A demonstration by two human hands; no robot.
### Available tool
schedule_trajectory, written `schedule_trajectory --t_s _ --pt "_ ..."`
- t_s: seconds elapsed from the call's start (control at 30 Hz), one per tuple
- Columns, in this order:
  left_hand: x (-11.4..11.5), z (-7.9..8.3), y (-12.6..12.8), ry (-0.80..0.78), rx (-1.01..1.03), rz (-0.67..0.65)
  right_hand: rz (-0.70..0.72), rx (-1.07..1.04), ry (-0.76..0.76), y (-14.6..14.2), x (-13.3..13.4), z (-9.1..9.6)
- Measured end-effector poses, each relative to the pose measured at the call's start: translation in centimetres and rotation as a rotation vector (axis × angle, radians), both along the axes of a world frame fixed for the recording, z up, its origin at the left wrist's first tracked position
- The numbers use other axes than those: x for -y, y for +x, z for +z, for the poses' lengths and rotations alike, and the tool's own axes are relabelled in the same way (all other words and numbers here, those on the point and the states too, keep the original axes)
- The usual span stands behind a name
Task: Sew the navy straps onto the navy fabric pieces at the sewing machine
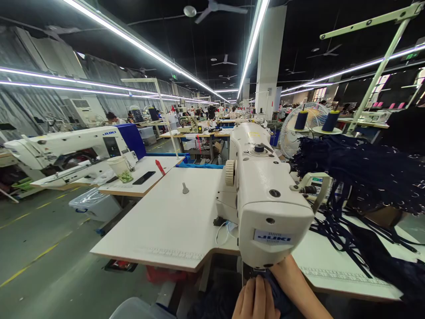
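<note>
A white JUKI sewing machine stands on a white table right in front of me. My left hand lies at the bottom edge with fingers curled over dark navy fabric just under the machine head. My right hand reaches in from the right, pressing on the same fabric below the needle area; its fingers are hidden behind the machine. A heap of dark navy pieces and straps is piled to the right of the machine.
Two navy thread cones stand behind the machine by a fan. A second sewing machine, a cup and a phone are on the left table. A plastic bin sits on the floor. Other people work far back.
</note>
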State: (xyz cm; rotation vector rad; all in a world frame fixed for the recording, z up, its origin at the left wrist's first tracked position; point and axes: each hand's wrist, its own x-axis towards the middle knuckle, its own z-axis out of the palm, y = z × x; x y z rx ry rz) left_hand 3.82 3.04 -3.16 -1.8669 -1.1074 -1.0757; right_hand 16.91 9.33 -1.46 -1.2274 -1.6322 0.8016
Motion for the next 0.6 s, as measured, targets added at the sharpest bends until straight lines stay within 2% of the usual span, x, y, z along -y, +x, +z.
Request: schedule_trajectory --t_s 0.1,0.3,0.47,0.6 --pt "0.0 -0.1 -0.1 -0.019 -0.024 -0.006 -0.004 0.001 -0.003 -0.2 -0.1 0.4" --pt "0.3 0.4 -0.2 -0.185 -0.037 -0.012 -0.066 0.032 -0.004 0.0 -0.5 -0.2" --pt "0.1 0.4 -0.1 -0.140 -0.016 -0.007 -0.087 0.040 -0.001 0.1 -0.8 -1.2" --pt "-0.2 -0.6 0.6 -0.101 0.066 -0.019 -0.085 0.037 -0.007 0.2 -0.7 -1.3"
